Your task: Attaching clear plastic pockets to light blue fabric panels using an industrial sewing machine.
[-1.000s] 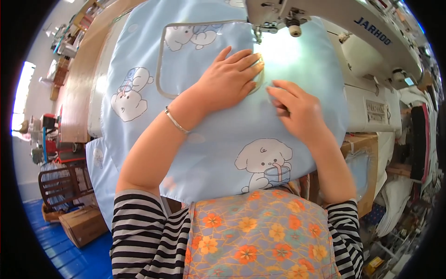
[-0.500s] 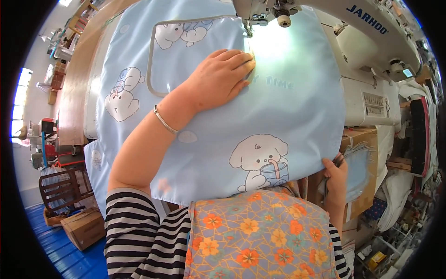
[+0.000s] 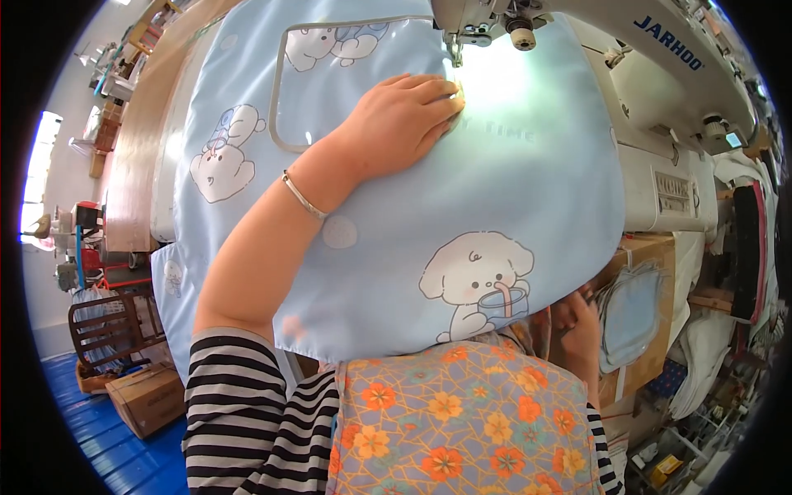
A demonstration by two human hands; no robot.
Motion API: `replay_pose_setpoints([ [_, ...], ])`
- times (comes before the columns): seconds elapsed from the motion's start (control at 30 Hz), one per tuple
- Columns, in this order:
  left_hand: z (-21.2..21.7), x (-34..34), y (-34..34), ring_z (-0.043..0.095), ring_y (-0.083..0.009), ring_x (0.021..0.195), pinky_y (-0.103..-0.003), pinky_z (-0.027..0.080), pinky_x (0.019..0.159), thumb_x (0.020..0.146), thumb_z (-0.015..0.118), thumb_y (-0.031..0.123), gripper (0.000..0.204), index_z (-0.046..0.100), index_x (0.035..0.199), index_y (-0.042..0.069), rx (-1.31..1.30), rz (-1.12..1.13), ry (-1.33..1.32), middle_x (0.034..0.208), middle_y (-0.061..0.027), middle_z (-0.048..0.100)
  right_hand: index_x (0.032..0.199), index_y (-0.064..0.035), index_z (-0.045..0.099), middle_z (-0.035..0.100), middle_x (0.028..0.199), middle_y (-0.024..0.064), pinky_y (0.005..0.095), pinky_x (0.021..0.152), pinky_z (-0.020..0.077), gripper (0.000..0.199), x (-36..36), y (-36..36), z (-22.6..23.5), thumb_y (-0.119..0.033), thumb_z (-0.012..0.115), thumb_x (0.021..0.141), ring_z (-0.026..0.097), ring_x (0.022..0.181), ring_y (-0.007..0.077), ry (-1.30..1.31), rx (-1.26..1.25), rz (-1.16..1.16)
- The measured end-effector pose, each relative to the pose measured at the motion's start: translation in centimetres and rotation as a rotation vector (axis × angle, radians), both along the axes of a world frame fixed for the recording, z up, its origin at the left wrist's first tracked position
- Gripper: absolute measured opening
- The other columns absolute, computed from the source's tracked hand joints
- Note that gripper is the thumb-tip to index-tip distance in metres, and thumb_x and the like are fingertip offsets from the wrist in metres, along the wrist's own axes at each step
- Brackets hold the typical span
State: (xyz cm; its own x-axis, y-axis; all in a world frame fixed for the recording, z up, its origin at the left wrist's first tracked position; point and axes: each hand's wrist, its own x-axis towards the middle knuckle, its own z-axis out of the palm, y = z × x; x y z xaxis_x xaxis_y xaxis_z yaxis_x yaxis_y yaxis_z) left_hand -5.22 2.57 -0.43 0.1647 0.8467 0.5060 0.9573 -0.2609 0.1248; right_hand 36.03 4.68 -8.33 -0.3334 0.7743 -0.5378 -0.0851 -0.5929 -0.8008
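Light blue fabric, printed with white cartoon puppies, lies spread under the sewing machine. On it is a pocket panel with rounded corners and grey binding. My left hand rests flat on the cloth beside the pocket's right edge, its fingertips just in front of the presser foot. At the fabric's lower right edge is my right hand, low and in shadow. Its fingers are curled, partly hidden by the cloth; what they hold, if anything, cannot be made out.
A cardboard box stands at the right, with a stack of blue grey-edged pieces against it. The machine's lamp glares on the cloth. Left of the table are a wooden chair and another box on blue flooring.
My right hand has left the fabric's right edge and moved down and slightly left, partly under the cloth. My left hand stays on the fabric by the presser foot.
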Motion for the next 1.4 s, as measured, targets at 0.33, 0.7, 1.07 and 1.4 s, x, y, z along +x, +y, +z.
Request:
replay_pose_setpoints([
  [0.33, 0.3, -1.7, 1.4, 0.060, -0.0258, 0.105, -0.039, 0.050, 0.087, 0.090, 0.055, 0.013, 0.022, 0.067, 0.109, 0.009, -0.044, 0.036, 0.022, 0.112, -0.0054, 0.063, 0.090, -0.0060, 0.051, 0.044, 0.059, -0.0007, 0.0237, 0.044, 0.0306, 0.008, -1.5, -3.3, 0.4, 0.000, 0.048, 0.086, 0.036, 0.046, 0.0076, 0.223, -0.265, -0.073],
  [0.7, 0.7, -2.5, 2.1, 0.058, -0.0251, 0.110, -0.038, 0.051, 0.086, 0.092, 0.052, 0.012, 0.026, 0.066, 0.114, 0.011, -0.137, 0.128, 0.019, 0.119, -0.0041, 0.062, 0.111, -0.0047, 0.050, 0.049, 0.074, -0.0044, 0.0188, 0.049, 0.0310, 0.020, -2.4, 0.5, 2.5, -0.004, 0.054, 0.091, 0.037, 0.052, 0.0031, -0.005, 0.239, -0.312],
  [1.07, 1.4, -2.8, 2.4, 0.057, -0.0266, 0.113, -0.037, 0.049, 0.092, 0.098, 0.047, 0.019, 0.029, 0.063, 0.122, 0.012, -0.244, 0.119, 0.047, 0.128, -0.0045, 0.058, 0.134, 0.0005, 0.042, 0.056, 0.121, 0.0104, 0.0283, 0.085, 0.0464, 0.052, -4.3, 3.1, 3.9, 0.000, 0.062, 0.086, 0.057, 0.101, 0.0174, -0.382, 0.733, -0.101],
  [1.4, 1.3, -1.7, 2.1, 0.054, -0.0247, 0.119, -0.036, 0.051, 0.090, 0.097, 0.047, 0.019, 0.031, 0.062, 0.122, 0.009, -0.307, 0.197, 0.074, 0.130, -0.0058, 0.057, 0.137, 0.0009, 0.045, 0.064, 0.109, 0.0184, 0.0315, 0.082, 0.0490, 0.053, -7.5, 11.4, 9.8, -0.008, 0.060, 0.087, 0.064, 0.093, 0.0222, -1.138, 0.989, 0.237],
])
